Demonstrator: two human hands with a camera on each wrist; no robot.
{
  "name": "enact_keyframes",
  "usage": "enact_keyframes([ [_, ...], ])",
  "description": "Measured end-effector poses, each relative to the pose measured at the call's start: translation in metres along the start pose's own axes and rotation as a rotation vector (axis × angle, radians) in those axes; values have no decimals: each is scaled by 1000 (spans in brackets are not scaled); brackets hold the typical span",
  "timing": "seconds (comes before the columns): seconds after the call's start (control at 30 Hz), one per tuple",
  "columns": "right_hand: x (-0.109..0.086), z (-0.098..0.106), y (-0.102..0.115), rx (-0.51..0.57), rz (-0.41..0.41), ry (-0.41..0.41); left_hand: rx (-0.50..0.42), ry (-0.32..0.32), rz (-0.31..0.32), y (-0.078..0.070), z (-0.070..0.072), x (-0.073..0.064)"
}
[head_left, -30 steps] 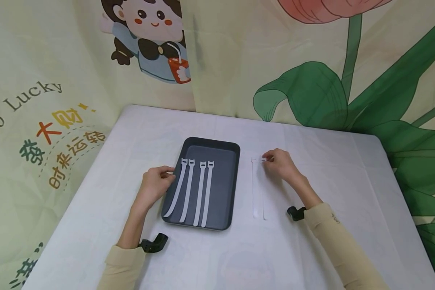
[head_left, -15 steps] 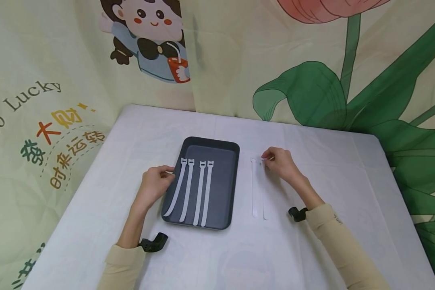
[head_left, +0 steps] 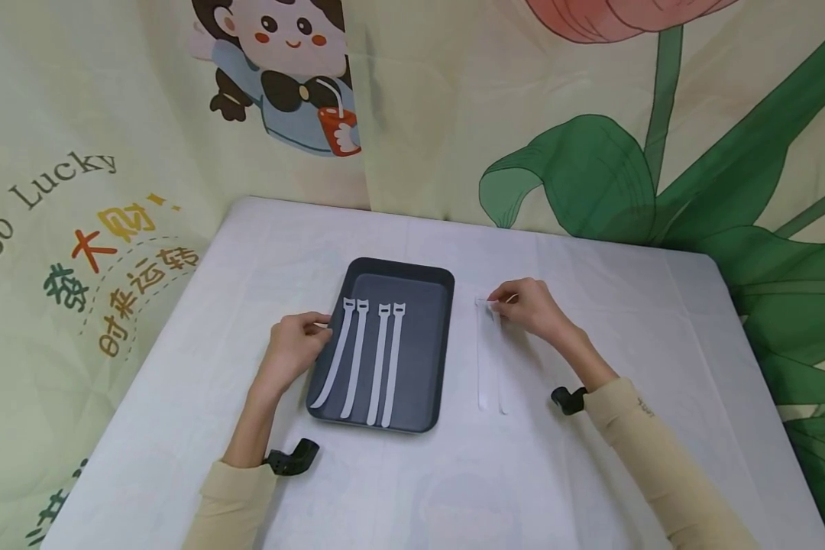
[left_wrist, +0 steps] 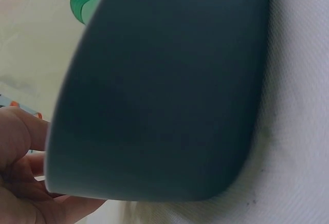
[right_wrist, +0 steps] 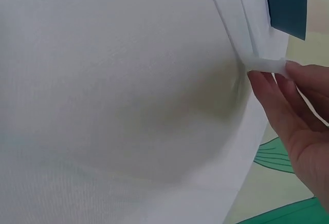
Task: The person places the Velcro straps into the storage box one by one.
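Several white cable-tie straps (head_left: pixel 393 367) with slotted heads lie lengthwise in a dark grey tray (head_left: pixel 422 397). At the tray's left rim, my left hand (head_left: pixel 296 351) holds the edge; the left wrist view has its fingers (left_wrist: pixel 31 131) partly hidden behind the tray wall. Right of the tray, two more white straps lie on the white cloth, hard to see against it. My right hand (head_left: pixel 531 309) pinches the head end of the right-hand strap (right_wrist: pixel 267 66), which bends up off the cloth. The other strap (head_left: pixel 481 359) lies flat just left of it.
A white-covered table (head_left: pixel 454 489) carries everything. Behind it hangs a printed curtain (head_left: pixel 426 114) with a cartoon figure and large green leaves. Each wrist wears a black camera (head_left: pixel 294 458).
My right hand has shifted slightly left with the strap's head end, toward the neighbouring strap. My left hand and the tray stay where they were.
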State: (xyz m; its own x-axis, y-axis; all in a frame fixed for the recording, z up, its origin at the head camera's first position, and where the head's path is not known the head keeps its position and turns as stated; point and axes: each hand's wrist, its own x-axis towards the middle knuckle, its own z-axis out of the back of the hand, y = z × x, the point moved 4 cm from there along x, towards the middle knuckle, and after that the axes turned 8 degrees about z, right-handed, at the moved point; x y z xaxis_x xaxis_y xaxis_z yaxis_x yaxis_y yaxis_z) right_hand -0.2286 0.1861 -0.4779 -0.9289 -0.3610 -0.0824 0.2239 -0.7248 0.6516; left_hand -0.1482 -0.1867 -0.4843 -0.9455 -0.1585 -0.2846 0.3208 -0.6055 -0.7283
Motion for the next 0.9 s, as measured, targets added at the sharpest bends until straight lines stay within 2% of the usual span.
enact_keyframes([
  [0.37, -6, 4, -3, 187, -50, 4, -1, 8, -4, -2, -2, 1],
  [0.67, -15, 17, 18, 368, -15, 17, 11, 4, 8, -3, 0, 0],
  [0.9, -23, 22, 44, 441, 28, 48, 3, 3, 4, 0, -1, 1],
])
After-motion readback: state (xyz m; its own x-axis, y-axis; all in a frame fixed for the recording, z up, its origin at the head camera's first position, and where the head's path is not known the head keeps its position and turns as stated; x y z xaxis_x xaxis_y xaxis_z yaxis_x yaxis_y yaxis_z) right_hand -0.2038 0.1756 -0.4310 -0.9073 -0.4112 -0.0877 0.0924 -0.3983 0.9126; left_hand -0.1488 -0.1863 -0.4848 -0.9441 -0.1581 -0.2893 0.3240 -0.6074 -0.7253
